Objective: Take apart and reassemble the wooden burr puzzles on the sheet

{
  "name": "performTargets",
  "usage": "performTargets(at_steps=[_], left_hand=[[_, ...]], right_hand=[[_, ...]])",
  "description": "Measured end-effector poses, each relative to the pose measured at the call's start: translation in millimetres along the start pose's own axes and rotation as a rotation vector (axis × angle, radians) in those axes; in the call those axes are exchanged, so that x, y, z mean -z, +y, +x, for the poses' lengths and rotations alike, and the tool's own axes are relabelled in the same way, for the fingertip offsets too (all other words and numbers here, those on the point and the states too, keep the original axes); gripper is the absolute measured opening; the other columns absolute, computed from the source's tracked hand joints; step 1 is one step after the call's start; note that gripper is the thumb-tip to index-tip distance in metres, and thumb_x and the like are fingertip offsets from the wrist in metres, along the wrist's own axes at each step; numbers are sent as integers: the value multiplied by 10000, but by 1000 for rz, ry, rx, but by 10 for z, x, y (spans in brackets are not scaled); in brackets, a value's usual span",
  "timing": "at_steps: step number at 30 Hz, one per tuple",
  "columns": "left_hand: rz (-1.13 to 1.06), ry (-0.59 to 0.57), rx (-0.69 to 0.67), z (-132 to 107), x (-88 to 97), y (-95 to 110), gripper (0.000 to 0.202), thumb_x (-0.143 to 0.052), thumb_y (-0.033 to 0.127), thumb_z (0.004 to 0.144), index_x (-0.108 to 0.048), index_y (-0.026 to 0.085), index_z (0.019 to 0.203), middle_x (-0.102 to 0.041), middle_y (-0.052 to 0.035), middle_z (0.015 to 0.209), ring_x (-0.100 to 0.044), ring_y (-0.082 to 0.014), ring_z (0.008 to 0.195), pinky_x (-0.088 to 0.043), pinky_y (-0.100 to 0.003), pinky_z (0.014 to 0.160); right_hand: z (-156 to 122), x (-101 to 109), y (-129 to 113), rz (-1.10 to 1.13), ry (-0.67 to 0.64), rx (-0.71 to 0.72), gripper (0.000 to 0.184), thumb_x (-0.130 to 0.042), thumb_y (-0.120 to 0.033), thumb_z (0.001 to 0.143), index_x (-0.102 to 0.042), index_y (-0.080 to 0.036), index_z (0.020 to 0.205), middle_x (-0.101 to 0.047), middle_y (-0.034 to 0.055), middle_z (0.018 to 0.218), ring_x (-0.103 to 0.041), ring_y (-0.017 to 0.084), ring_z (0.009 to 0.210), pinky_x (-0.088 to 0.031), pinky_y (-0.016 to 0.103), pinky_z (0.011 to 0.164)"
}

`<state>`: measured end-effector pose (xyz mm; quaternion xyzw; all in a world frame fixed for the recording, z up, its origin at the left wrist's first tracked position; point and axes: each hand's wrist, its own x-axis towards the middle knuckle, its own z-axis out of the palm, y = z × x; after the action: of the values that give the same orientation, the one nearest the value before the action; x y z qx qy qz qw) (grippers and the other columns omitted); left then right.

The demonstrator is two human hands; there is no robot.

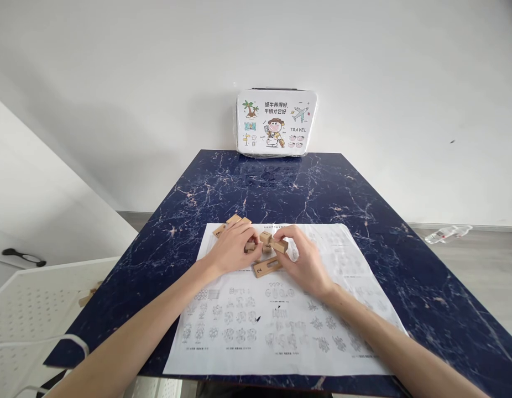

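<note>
My right hand [303, 261] pinches a small wooden block [280, 246] between thumb and fingers, above the printed sheet [214, 354]. Opposite it, my left hand [234, 247] is closed, thumb and fingers around another wooden block [250, 247], partly hidden by the fingers. Between the two hands, a wooden piece [265, 237] sits close to the held blocks; whether they interlock I cannot tell. A flat slotted wooden piece marked 2 [261, 270] lies just below, near my right thumb. Several more wooden pieces [233, 220] lie beyond my left hand, one marked with a number.
The sheet with small line diagrams covers the near part of the dark blue marbled table [256, 193]. A white printed case [277, 122] stands at the far edge against the wall. A white perforated surface [27, 309] with a cable is at left. Clear plastic [448, 234] lies on the floor.
</note>
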<state>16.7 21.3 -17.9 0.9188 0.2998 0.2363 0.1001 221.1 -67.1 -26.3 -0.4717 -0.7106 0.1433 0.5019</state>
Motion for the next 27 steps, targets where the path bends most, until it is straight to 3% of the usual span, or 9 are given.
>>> performTargets(at_steps=[14,20,27], left_hand=[[68,24,6,-17,-25,0,298,-540,342,1000,-419,244,746,-587,-16,789,-561,-240,809,-469,-463,882],[56,45,3,-12,-10,5,313,-452,372,1077,-457,239,793,-626,-27,824,-576,-237,814,-462,-447,875],[-153,114,68,10,41,55,279,-434,337,1102,-537,224,869,-665,-11,781,-601,-210,740,-466,-412,836]], right_hand=[[-16,-23,-3,-20,4,-5,237,-542,-105,923,-542,-266,1097,-649,63,1047,-625,224,868,-560,396,777],[-4,-13,-15,-10,36,-7,181,-551,-138,965,-554,-263,1096,-654,64,1050,-634,227,886,-562,404,791],[2,-8,6,22,74,-35,115,-607,-215,1019,-585,-268,1118,-664,71,1071,-655,244,954,-580,433,858]])
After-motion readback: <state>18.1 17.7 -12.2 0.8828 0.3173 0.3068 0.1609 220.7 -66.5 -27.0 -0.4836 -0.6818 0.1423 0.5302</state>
